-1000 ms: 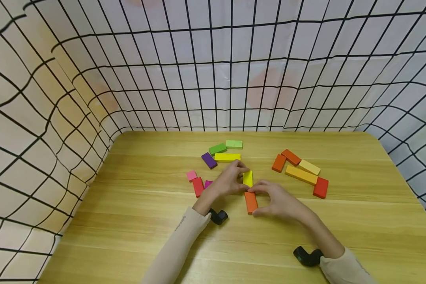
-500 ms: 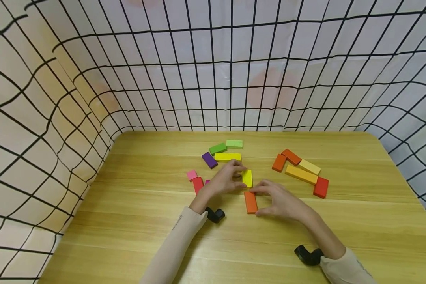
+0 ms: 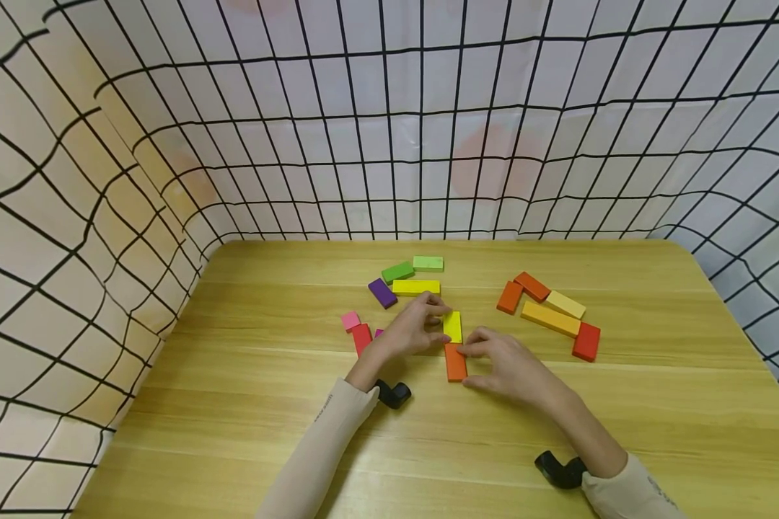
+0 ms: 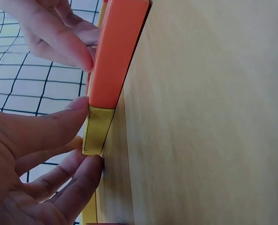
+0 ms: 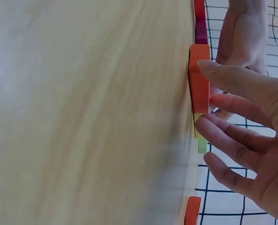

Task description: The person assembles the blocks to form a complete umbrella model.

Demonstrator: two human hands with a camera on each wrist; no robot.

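A yellow block (image 3: pixel 452 326) and an orange block (image 3: pixel 456 362) lie end to end on the wooden table, in the middle of the head view. With thumb and fingertips at its two ends, my left hand (image 3: pixel 417 326) pinches the yellow block. My right hand (image 3: pixel 511 366) holds the orange block from the right, thumb at its near corner and index finger by its far end. In the left wrist view the orange block (image 4: pixel 118 56) meets the yellow block (image 4: pixel 97 131) with no gap showing. The right wrist view has the right thumb against the orange block (image 5: pixel 200 96).
Left of the hands lie a purple block (image 3: pixel 383 293), a long yellow block (image 3: pixel 416 287), green blocks (image 3: pixel 398 272), a red block (image 3: pixel 362 339) and a pink one (image 3: pixel 350 321). Several orange, yellow and red blocks (image 3: pixel 550 318) sit at right. A black grid-patterned curtain (image 3: pixel 422 144) rises behind.
The right hand has slid the orange block away from the person and slightly left, closing the gap to the yellow block. The left hand shifted slightly left earlier, with the yellow block.
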